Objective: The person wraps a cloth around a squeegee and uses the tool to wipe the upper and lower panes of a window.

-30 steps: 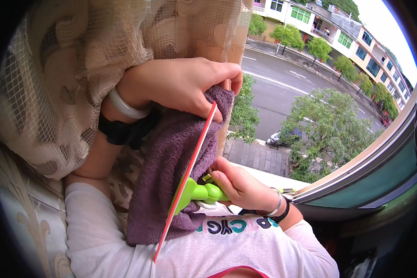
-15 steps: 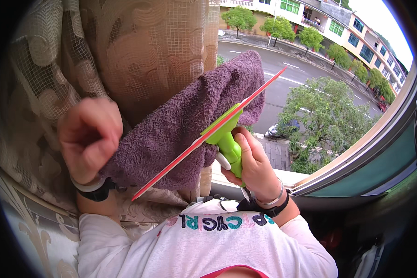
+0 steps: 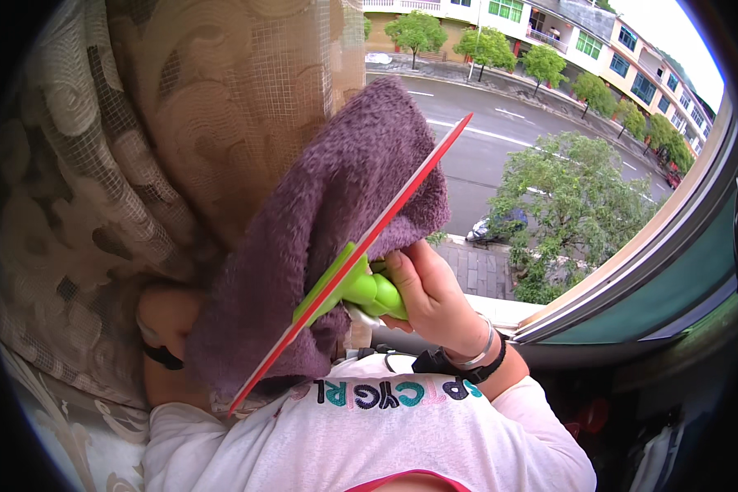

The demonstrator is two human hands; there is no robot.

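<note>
My right hand [image 3: 435, 295] is closed around the green handle of a window squeegee [image 3: 367, 293]. Its long red-and-white blade slants from low left to high right. Behind the blade hangs a purple towel [image 3: 295, 221], bunched and draped against the squeegee head. The towel's lower edge reaches my right fingers, and I cannot make out whether they grip it too. At the left, my left hand [image 3: 166, 310] is partly behind the towel, with a dark band at the wrist. Its fingers are hidden.
Beige patterned curtains [image 3: 197, 123] hang on the left, close to my left arm. The open window's frame [image 3: 631, 238] runs along the right, with dark-greenish glass beside it. Outside, far below, lie a street [image 3: 467, 164], a parked scooter [image 3: 500, 223] and trees [image 3: 574, 197].
The squeegee has shifted left and down and turned steeper. The towel has swung with it and now covers more of my left hand, which has moved down behind it.
</note>
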